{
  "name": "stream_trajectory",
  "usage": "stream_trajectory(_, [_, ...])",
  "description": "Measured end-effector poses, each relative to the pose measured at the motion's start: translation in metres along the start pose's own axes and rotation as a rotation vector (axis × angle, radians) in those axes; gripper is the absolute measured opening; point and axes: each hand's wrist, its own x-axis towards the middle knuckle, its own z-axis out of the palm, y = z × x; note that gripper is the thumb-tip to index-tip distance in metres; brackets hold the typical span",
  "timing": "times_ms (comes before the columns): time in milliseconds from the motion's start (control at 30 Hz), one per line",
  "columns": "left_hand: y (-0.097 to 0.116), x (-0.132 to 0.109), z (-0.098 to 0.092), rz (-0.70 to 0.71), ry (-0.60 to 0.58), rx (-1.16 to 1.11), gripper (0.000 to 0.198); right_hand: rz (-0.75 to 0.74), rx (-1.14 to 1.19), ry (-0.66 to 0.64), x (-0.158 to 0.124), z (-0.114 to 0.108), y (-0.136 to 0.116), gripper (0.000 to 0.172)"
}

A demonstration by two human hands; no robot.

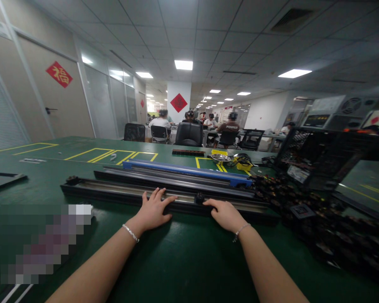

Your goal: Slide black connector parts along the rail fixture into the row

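A long black channel point(104, 190) with a pale inner strip lies across the green table in front of me. My left hand point(152, 213) rests over its middle, fingers spread and laid across the near edge. Inside the channel sits a small black block-like part point(200, 198). The extended index fingertip of my right hand point(226, 215) is at the right side of that part. My right thumb is lower and apart, while its other fingers are mostly hidden. Behind lie a second dark channel point(113, 171) and a blue one point(183, 170), roughly parallel.
At right is a heap of small dark parts point(331, 235) beside a tilted black crate point(318, 155). A metal bowl point(220, 158) and yellow pieces stand farther back. A pixelated object point(47, 244) lies at left. Several people sit beyond black chairs point(189, 134).
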Motion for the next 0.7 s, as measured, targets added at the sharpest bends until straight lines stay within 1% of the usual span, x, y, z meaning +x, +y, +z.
stream_trajectory(233, [0.001, 0.000, 0.000, -0.008, -0.014, 0.000, 0.069, -0.019, 0.016, 0.042, -0.001, 0.001, 0.004, 0.047])
stream_trajectory(533, [0.001, 0.000, -0.002, -0.008, -0.022, -0.009, 0.069, 0.002, 0.004, 0.073, -0.001, 0.003, 0.009, 0.045])
stream_trajectory(600, [0.000, 0.000, -0.001, -0.005, -0.016, -0.006, 0.068, -0.018, -0.030, 0.116, -0.001, 0.006, 0.009, 0.043])
stream_trajectory(700, [0.000, 0.001, 0.000, -0.001, -0.010, -0.008, 0.068, -0.048, -0.092, 0.235, -0.002, 0.013, 0.005, 0.039])
